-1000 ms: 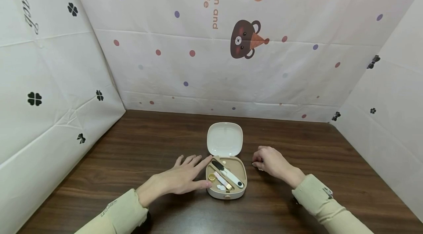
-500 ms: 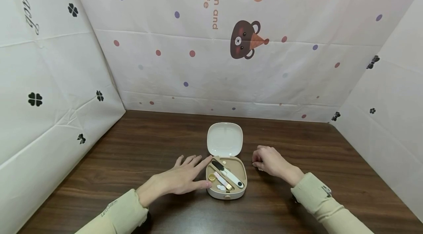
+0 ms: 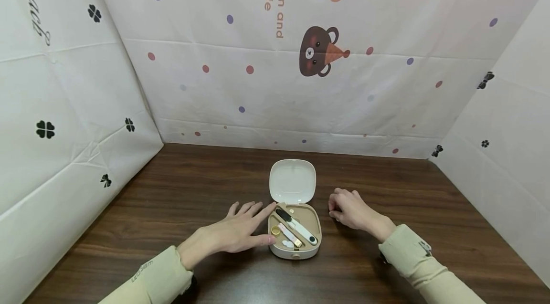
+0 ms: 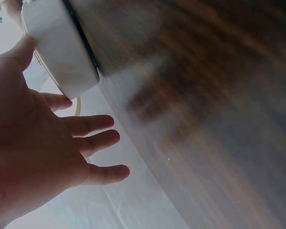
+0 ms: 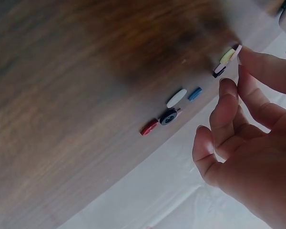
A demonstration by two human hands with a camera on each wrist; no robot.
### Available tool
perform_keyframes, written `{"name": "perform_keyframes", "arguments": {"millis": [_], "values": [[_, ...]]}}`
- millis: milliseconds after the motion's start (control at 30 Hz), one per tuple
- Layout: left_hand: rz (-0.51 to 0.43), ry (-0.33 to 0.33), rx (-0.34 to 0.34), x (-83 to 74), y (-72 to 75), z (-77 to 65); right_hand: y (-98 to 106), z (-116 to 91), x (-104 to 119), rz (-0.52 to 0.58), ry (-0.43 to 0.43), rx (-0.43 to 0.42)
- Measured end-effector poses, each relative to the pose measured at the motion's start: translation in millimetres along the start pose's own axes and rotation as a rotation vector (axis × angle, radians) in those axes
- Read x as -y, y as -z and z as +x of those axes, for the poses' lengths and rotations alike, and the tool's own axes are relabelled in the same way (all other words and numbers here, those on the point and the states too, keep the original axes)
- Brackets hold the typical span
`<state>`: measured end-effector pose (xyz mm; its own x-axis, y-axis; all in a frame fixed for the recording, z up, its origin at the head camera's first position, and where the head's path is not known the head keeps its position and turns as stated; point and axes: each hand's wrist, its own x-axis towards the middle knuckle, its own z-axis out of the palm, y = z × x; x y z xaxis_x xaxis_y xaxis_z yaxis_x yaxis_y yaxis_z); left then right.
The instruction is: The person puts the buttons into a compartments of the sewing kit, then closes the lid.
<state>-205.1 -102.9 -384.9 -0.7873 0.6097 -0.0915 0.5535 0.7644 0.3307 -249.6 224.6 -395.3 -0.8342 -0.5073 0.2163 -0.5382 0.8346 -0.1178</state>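
A sewing kit case [image 3: 318,244] lies on the brown table, its white lid [image 3: 292,181] standing raised behind it. My left hand [image 3: 232,233] spreads flat beside it, index finger and thumb touching its left side. In the tray are a white tool [image 3: 304,231] with a black end, a gold ring [image 3: 275,230], perhaps a thimble, and a pink strip [image 3: 289,234] with a gold tip. My right hand [image 3: 351,209] has curled fingers at the table. In the right wrist view, its fingertips are at a pink button [image 5: 236,52] and a yellow button [image 5: 227,56]; a grip is unclear.
Behind my right fingers in the right wrist view lie a blue button [image 5: 195,93], a white button [image 5: 176,98], a black button [image 5: 168,117] and a red button [image 5: 149,127]. A patterned white cloth [image 3: 215,89] walls the table's back and sides.
My right fingers have shifted very slightly; a dark speck at their tips a second ago no longer shows. The left hand and the case have stayed put.
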Motion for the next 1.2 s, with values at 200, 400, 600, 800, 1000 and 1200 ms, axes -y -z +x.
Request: {"name": "perform_keyframes", "arguments": {"millis": [200,400,600,800,1000,1200], "values": [[0.002,0.002,-0.004,0.0,-0.4,-0.5,0.8,-0.4,1.1,0.001,0.006,0.011],[0.003,-0.004,-0.011,0.8,-0.6,-1.1,2.9,-1.8,2.6,0.021,0.015,0.020],[0.006,-0.003,-0.015,0.1,0.4,-1.3,4.3,-2.3,3.1,0.025,0.027,0.022],[0.006,0.001,-0.012,0.2,0.1,-1.1,4.1,-2.9,2.8,0.022,0.044,0.021],[0.007,-0.003,-0.005,0.2,-0.8,-0.6,4.3,-4.5,1.0,0.031,0.046,-0.017],[0.010,-0.001,-0.005,0.4,-0.5,0.2,8.5,-2.2,0.2,0.168,0.004,-0.034]]}}
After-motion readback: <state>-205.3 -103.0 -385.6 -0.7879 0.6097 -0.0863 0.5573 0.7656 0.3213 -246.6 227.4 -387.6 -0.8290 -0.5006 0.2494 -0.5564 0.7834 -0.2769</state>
